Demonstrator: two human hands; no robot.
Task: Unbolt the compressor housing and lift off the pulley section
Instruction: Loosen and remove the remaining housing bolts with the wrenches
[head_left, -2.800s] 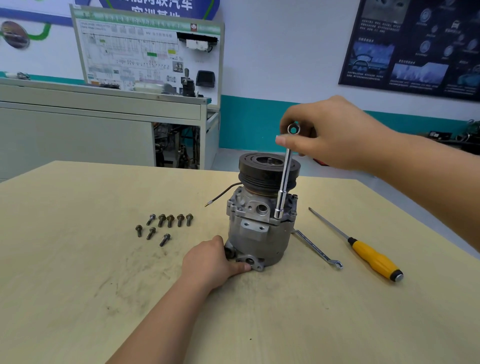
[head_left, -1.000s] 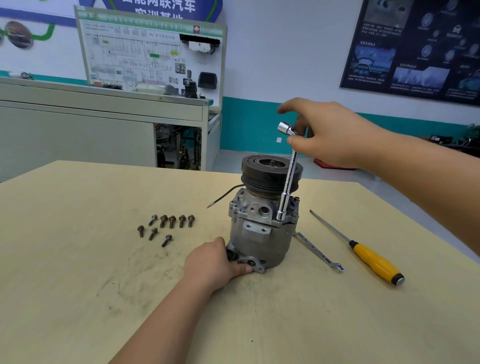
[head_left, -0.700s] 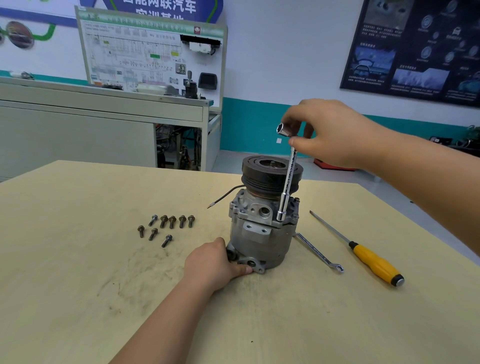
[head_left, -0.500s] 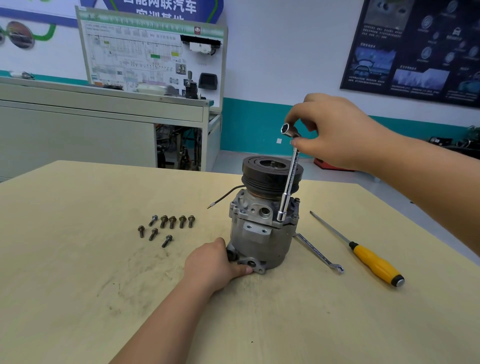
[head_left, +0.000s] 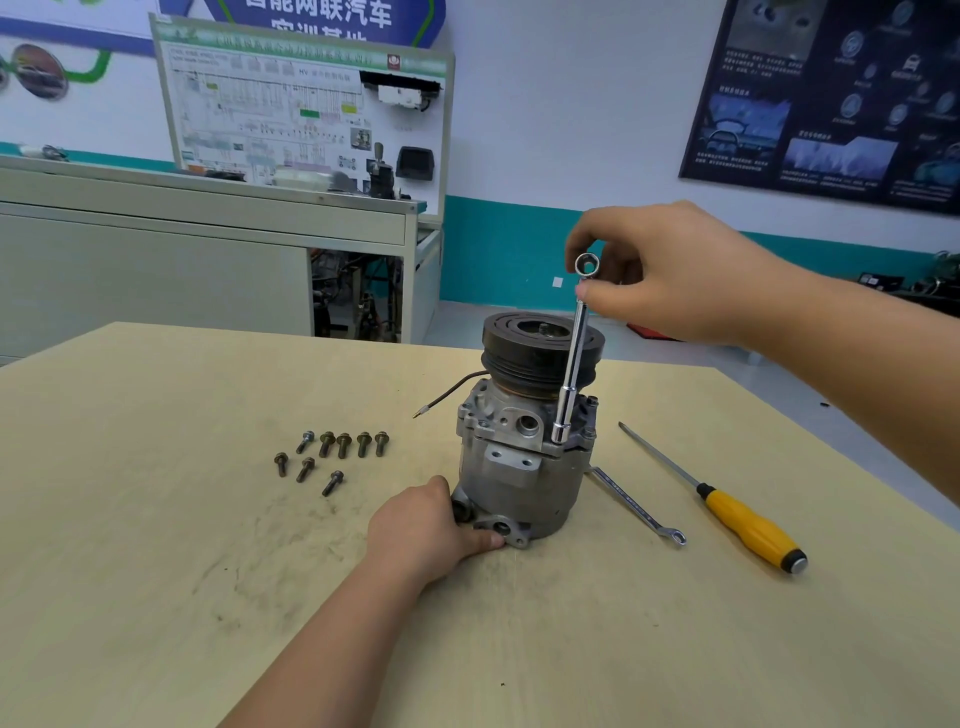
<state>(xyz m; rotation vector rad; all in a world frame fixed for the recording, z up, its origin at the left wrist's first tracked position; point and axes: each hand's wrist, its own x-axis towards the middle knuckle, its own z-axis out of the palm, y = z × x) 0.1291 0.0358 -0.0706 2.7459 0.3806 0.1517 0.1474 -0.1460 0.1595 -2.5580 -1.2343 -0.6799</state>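
Note:
The grey compressor housing (head_left: 522, 478) stands upright on the wooden table (head_left: 156, 519), with its black pulley section (head_left: 540, 353) on top. A chrome socket wrench (head_left: 574, 353) stands upright with its lower socket on a bolt at the housing's upper right flange. My right hand (head_left: 680, 275) pinches the wrench's top end between thumb and fingers. My left hand (head_left: 428, 525) grips the housing's foot flange at the front left and holds it down. A thin black wire (head_left: 449, 395) sticks out to the left below the pulley.
Several loose bolts (head_left: 332, 454) lie on the table left of the compressor. A flat ring spanner (head_left: 636, 506) and a yellow-handled screwdriver (head_left: 748, 525) lie to its right. A grey cabinet (head_left: 208, 260) with a display board stands behind the table.
My right hand has turned the wrench's top end round, so its open socket end now faces me. The compressor and my left hand have stayed in place.

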